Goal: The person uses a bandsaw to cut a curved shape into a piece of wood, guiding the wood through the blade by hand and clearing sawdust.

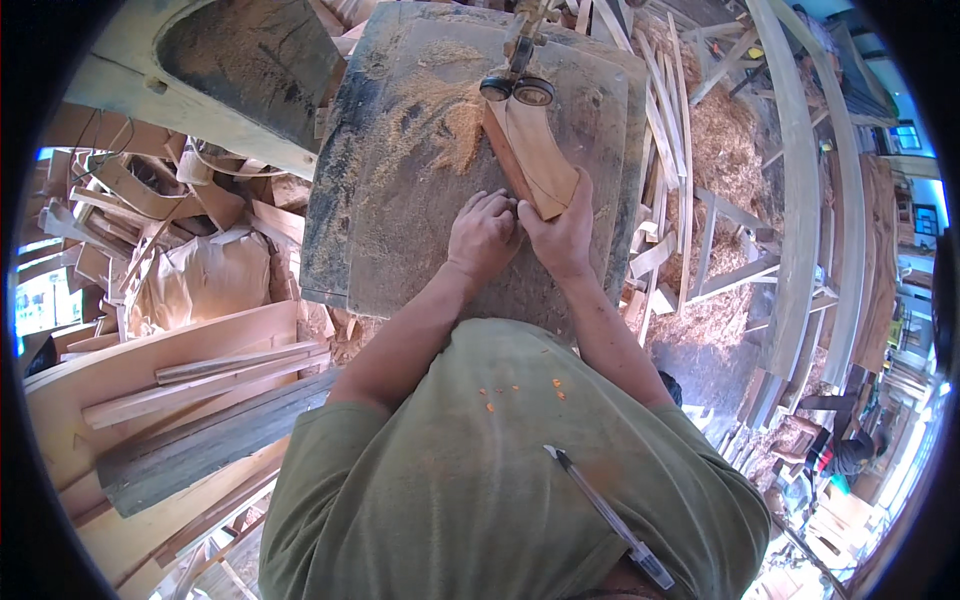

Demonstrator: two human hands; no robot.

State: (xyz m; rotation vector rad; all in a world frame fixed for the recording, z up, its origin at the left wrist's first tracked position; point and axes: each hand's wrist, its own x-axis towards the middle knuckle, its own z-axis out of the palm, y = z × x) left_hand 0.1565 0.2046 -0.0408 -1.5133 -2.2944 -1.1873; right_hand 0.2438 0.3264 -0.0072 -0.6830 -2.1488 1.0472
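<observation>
A curved wooden block [538,150] lies on the worn, dusty table of a band saw [400,225]. Its far end is right at the saw's blade guide rollers [517,91], and a pencil-like curved line runs along its top. My right hand [562,232] grips the block's near end, thumb on the left side and fingers on the right. Close by on the left, my left hand [484,235] rests on the table with its fingers curled in. Its fingertips come near the block's lower left edge; whether they touch it I cannot tell. The blade itself is hard to make out.
Sawdust [462,135] is heaped left of the block. The saw's pale frame [230,125] rises at the upper left. Boards [200,440] and offcuts crowd the left; long strips [672,130] lean at the right. Another person [848,452] is far off at the right.
</observation>
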